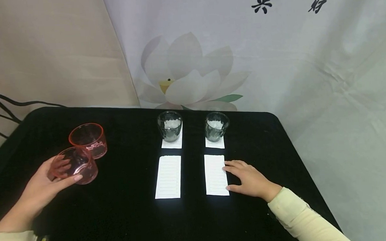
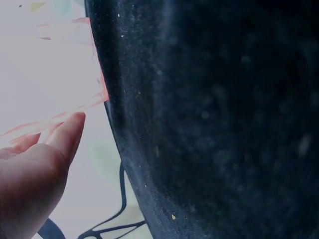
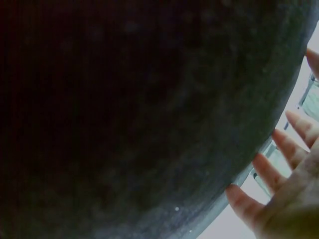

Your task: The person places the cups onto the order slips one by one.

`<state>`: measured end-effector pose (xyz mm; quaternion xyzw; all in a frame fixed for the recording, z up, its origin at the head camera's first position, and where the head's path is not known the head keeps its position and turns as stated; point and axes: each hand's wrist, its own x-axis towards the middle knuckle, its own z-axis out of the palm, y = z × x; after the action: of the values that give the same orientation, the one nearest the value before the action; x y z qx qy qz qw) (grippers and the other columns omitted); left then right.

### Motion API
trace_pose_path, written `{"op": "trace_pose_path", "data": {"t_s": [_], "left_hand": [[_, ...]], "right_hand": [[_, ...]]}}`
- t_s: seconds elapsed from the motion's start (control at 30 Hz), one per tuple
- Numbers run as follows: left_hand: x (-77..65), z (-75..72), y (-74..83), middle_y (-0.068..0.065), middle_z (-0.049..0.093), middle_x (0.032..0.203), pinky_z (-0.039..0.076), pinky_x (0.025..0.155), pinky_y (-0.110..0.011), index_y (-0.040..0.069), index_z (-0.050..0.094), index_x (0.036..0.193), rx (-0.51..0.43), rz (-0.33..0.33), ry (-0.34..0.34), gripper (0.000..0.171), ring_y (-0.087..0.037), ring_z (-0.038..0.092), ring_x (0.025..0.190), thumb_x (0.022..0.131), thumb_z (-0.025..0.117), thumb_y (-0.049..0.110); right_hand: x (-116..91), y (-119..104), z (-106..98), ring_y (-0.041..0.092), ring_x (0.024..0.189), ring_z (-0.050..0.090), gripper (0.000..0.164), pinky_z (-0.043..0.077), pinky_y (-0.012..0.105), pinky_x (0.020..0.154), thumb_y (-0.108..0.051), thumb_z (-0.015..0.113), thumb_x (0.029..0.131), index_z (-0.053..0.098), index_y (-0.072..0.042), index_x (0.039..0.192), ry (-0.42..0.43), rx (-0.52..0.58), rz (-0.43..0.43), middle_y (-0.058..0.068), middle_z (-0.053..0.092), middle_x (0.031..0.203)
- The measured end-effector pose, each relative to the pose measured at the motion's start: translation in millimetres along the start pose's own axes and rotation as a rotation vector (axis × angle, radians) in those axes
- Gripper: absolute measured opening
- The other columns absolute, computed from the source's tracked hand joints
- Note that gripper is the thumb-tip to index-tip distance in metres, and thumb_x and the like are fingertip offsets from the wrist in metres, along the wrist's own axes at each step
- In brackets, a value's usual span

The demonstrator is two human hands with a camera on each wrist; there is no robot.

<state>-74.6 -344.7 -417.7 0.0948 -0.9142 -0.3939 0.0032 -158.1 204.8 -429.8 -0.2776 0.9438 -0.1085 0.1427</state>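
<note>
A pink clear glass (image 1: 80,172) is in my left hand (image 1: 40,184), the thumb on its near side and the fingers behind, seen through its wall. Just beyond it stands a second pink glass (image 1: 97,146), partly overlapped by the first in the head view. In the left wrist view the held glass (image 2: 97,74) looks washed out. My right hand (image 1: 250,179) lies with fingers spread, fingertips at the right edge of a white lined paper slip (image 1: 216,175). Another lined slip (image 1: 168,177) lies to its left.
Two grey clear glasses, a left one (image 1: 170,127) and a right one (image 1: 216,126), stand on white slips at the back of the black table (image 1: 126,217). A curtain (image 1: 268,59) with a lotus print hangs behind. A dark chair (image 1: 1,107) is at far left.
</note>
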Motion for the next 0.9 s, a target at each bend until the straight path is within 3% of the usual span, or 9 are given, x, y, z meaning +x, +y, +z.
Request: {"op": "trace_pose_path", "data": {"t_s": [0.03, 0.27, 0.47, 0.7, 0.8, 0.9], "left_hand": [[-0.4, 0.0, -0.1, -0.041, 0.033, 0.136, 0.040, 0.074, -0.026, -0.008, 0.011, 0.149, 0.002, 0.002, 0.006, 0.094, -0.050, 0.042, 0.114, 0.088, 0.071, 0.030], [-1.2, 0.6, -0.9, -0.039, 0.035, 0.136, 0.039, 0.072, -0.023, -0.008, 0.014, 0.148, 0.017, 0.003, 0.017, 0.094, -0.047, 0.045, 0.110, 0.087, 0.072, 0.032], [-0.2, 0.1, -1.8, -0.039, 0.035, 0.136, 0.038, 0.064, -0.012, -0.007, 0.015, 0.148, -0.009, 0.023, -0.001, 0.094, -0.045, 0.046, 0.109, 0.086, 0.073, 0.031], [-0.8, 1.8, -2.0, -0.038, 0.036, 0.136, 0.041, 0.064, -0.012, -0.008, 0.017, 0.148, -0.026, 0.033, -0.037, 0.092, -0.047, 0.047, 0.110, 0.086, 0.074, 0.030], [-1.9, 2.2, 1.2, -0.037, 0.037, 0.136, 0.043, 0.065, -0.011, -0.008, 0.017, 0.147, -0.040, 0.039, -0.057, 0.091, -0.023, 0.054, 0.104, 0.086, 0.074, 0.029], [-3.0, 2.4, 6.9, -0.035, 0.038, 0.136, 0.045, 0.067, -0.009, -0.007, 0.017, 0.147, -0.069, 0.057, -0.082, 0.089, 0.006, 0.049, 0.096, 0.087, 0.073, 0.026]], "right_hand": [[0.0, 0.0, 0.3, 0.034, 0.137, 0.035, 0.063, 0.035, 0.060, 0.106, -0.040, 0.071, 0.085, 0.052, -0.014, 0.139, -0.002, -0.006, 0.003, 0.007, 0.042, 0.150], [0.7, 0.2, 1.5, 0.032, 0.138, 0.034, 0.062, 0.034, 0.060, 0.107, -0.041, 0.070, 0.086, 0.051, -0.016, 0.140, -0.013, -0.015, 0.016, 0.006, 0.040, 0.150], [1.3, 0.5, 1.8, 0.032, 0.138, 0.033, 0.062, 0.032, 0.059, 0.108, -0.041, 0.070, 0.086, 0.051, -0.017, 0.140, -0.016, -0.016, 0.014, 0.005, 0.040, 0.151], [1.0, 0.6, 1.3, 0.032, 0.137, 0.036, 0.062, 0.034, 0.059, 0.107, -0.040, 0.071, 0.085, 0.052, -0.016, 0.138, 0.000, -0.022, 0.001, 0.005, 0.043, 0.149], [1.1, 1.0, 1.5, 0.032, 0.136, 0.037, 0.061, 0.035, 0.059, 0.107, -0.040, 0.071, 0.085, 0.053, -0.016, 0.138, 0.006, -0.027, -0.004, 0.005, 0.043, 0.148], [1.1, 1.6, 1.9, 0.031, 0.135, 0.037, 0.062, 0.035, 0.059, 0.106, -0.041, 0.071, 0.085, 0.052, -0.016, 0.138, 0.008, -0.029, -0.003, 0.005, 0.044, 0.148]]}}
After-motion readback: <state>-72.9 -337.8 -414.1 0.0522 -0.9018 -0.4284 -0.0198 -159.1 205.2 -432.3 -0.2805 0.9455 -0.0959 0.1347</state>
